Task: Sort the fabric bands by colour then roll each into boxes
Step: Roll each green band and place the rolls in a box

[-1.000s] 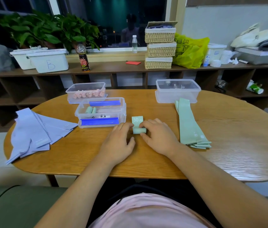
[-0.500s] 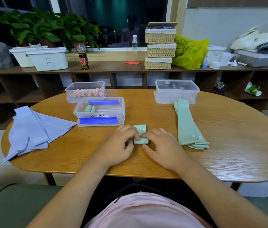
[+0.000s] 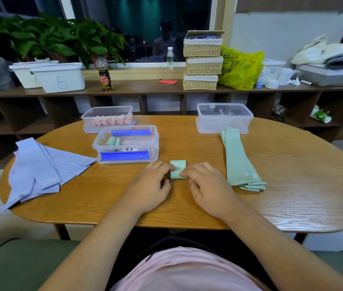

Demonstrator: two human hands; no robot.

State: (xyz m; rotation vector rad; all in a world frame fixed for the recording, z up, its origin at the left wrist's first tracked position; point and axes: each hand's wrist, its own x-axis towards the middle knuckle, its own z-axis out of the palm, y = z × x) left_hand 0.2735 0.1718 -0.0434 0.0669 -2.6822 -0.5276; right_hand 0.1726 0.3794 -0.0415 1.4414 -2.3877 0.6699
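Right in the middle of the table (image 3: pixel 292 185) lies a small green band (image 3: pixel 178 169), partly rolled up, with "30 LB" showing on its flat end. It sits between the two hands, just in front of the clear box with blue clips (image 3: pixel 155 143). The left hand (image 3: pixel 151 185) pinches the roll's left side with bent fingers. The right hand (image 3: pixel 206 185) pinches its right side the same way. Both hands rest low on the wood, and both arms reach in from the near edge. A pile of green bands (image 3: pixel 237 162) lies flat just right of the right hand.
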